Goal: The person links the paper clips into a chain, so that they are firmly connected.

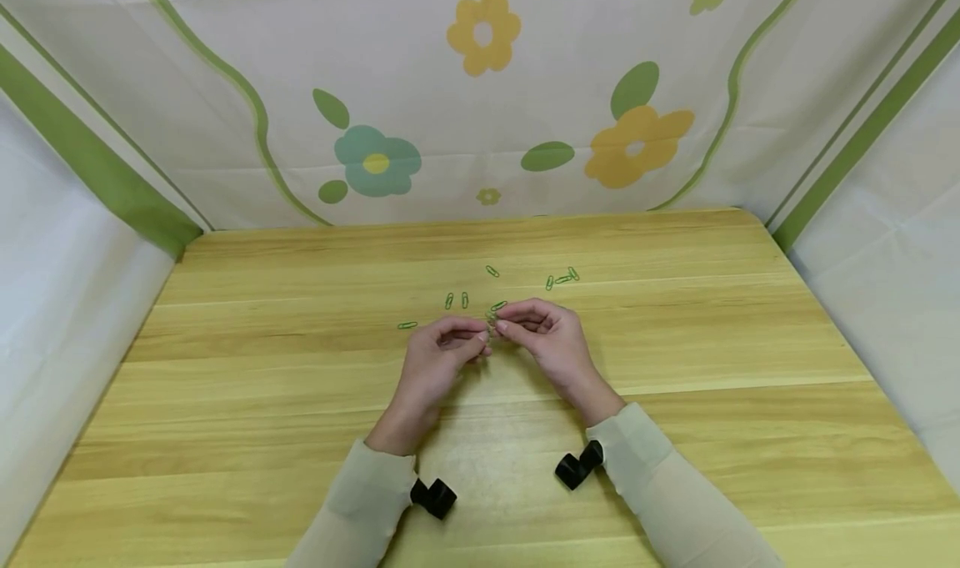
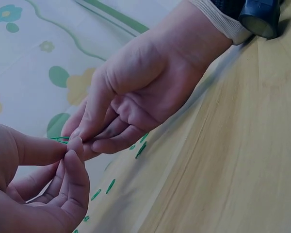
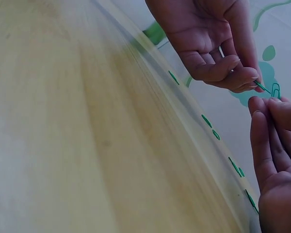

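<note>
Over the table's middle, the left hand [image 1: 437, 358] and the right hand [image 1: 551, 341] meet almost fingertip to fingertip. Thumb and fingers of the left hand pinch a green paper clip [image 3: 262, 87], seen as a thin slanted line in the right wrist view. Between the right thumb and fingertips is another green paper clip [image 3: 276, 91], its looped end sticking up. The two clips come together at the fingertips; I cannot tell whether they are hooked together. In the left wrist view, green wire [image 2: 61, 139] shows at the pinching fingers, partly hidden by them.
Loose green paper clips lie beyond the hands: one at left [image 1: 407, 325], a pair [image 1: 465, 300], one farther back [image 1: 492, 271], and a small group at right [image 1: 563, 279]. A floral curtain [image 1: 450, 92] hangs behind the wooden table [image 1: 247, 368]. Black cameras sit on both wrists.
</note>
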Demonstrator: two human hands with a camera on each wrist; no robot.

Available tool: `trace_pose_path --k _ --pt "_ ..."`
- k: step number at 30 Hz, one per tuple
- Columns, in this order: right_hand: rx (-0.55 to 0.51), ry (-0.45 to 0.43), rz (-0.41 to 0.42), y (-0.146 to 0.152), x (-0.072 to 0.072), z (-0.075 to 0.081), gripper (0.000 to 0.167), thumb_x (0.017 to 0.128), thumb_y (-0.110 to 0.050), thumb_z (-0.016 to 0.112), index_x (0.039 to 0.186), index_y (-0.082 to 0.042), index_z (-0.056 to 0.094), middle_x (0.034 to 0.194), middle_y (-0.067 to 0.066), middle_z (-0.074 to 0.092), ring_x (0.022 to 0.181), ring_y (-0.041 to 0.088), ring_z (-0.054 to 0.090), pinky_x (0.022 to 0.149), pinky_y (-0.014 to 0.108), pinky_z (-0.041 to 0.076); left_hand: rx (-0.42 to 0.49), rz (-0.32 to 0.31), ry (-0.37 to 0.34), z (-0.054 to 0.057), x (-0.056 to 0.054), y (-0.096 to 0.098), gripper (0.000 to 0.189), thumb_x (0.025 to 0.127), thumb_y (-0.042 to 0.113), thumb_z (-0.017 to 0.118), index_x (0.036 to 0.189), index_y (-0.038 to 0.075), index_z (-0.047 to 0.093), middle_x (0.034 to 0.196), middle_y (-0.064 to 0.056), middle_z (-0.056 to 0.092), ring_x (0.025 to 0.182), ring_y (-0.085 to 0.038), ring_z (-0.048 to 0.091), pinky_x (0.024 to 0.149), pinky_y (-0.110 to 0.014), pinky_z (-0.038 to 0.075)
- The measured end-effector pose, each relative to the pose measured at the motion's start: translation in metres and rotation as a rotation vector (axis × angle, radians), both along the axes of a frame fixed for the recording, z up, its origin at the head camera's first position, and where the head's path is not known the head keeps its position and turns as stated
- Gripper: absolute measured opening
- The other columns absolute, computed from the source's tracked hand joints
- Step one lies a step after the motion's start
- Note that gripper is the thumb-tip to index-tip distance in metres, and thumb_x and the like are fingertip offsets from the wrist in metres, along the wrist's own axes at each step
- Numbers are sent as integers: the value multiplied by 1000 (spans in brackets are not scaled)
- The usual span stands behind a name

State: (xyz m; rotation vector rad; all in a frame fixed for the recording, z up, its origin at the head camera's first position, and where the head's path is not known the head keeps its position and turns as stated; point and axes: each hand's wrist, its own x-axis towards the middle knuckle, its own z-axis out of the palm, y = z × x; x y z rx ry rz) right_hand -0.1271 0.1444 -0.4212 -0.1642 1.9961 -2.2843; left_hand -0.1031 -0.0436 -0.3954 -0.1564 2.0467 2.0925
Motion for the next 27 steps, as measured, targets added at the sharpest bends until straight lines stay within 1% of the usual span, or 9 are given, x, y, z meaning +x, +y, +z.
trace_pose_path --k 5,9,12,17,23,27 --pt "1 6 3 0 0 1 23 97 6 74 117 15 70 102 -2 84 95 11 80 89 30 66 12 9 -4 0 0 1 16 101 3 74 116 -2 76 112 -23 77 90 -18 77 83 -30 64" --pt "56 34 7 0 0 0 20 98 3 75 116 11 73 107 6 84 98 10 79 89 30 66 16 18 -8 -2 0 1 16 101 4 74 116 -2 76 112 -22 77 88 -16 76 82 -28 63" --pt "106 53 3 0 0 -1 18 98 0 76 114 8 76 110 11 83 99 10 78 87 28 66 39 17 -13 -2 -1 2 16 101 3 74 115 -2 76 112 -22 77 88 -16 76 81 -27 63" --pt "137 63 -4 0 0 -1 16 98 -2 77 113 5 77 112 17 82 99 9 78 86 27 65 85 20 -32 -3 -1 2 17 101 3 74 116 -3 76 112 -21 76 87 -15 75 82 -28 63" --pt "161 64 -17 1 0 -1 15 98 -1 77 112 4 78 113 21 80 97 9 78 86 26 65 134 55 -60 0 -2 1 18 101 3 74 118 -4 75 111 -20 77 89 -15 75 84 -29 63" --pt "179 60 -35 0 1 0 14 99 0 75 112 3 77 113 21 79 96 10 76 88 24 64 112 81 -52 0 -3 0 18 101 2 74 117 -3 75 112 -20 75 88 -15 75 84 -28 64"
